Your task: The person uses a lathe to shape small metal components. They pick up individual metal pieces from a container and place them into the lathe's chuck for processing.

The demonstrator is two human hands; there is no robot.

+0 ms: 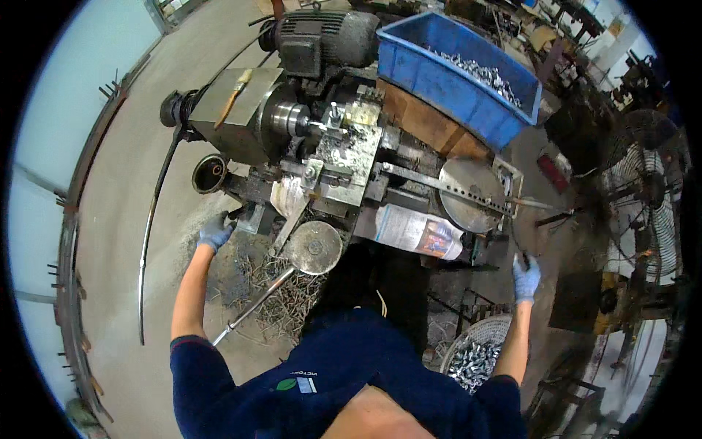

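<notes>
I stand at a small metal lathe [322, 157]. My left hand [215, 234], in a blue-grey glove, rests on the machine's lower left corner beside a dark round cup [209, 173]. My right hand [525, 276], gloved the same way, is closed around a thin dark lever [516, 238] that hangs from the machine's right end, below a round metal disc [472, 192]. A handwheel [314, 247] with a long handle sits between my arms.
A blue bin [439, 77] of small metal parts stands behind the lathe. A round basket [475, 355] of similar parts sits by my right side. A plastic bottle [418, 232] lies on the machine front. Metal shavings [274, 296] litter the floor. A fan [647, 186] stands right.
</notes>
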